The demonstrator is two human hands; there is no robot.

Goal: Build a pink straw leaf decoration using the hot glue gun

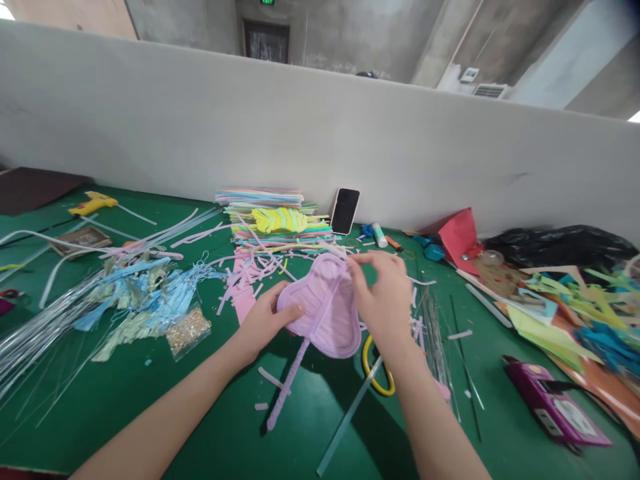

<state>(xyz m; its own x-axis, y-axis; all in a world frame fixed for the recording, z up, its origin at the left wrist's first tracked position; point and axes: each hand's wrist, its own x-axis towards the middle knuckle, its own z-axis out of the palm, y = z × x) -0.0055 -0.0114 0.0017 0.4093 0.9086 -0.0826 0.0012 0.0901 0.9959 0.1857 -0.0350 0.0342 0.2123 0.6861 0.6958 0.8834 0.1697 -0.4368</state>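
A lilac three-lobed, leaf-shaped craft piece [320, 300] is held above the green table, its wrapped stem [293, 383] slanting down to the left. It has a raised rim and ridges along its middle. My left hand [273, 313] grips the left lobe, thumb on top and fingers partly hidden behind it. At the upper right edge, my right hand [383, 287] pinches the rim between thumb and forefinger. Just below my right hand lie yellow-handled scissors [369, 353] and a clear glue stick [345, 420], partly overlapping. Loose lilac strips [245, 273] are scattered behind the piece.
Bundles of coloured pipe cleaners [280, 223] and a phone [345, 211] stand at the back. On the left are a yellow glue gun [94, 203], blue tassels [170, 293] and a bead packet [187, 331]. A purple device [555, 403] and paper scraps [590, 300] lie right.
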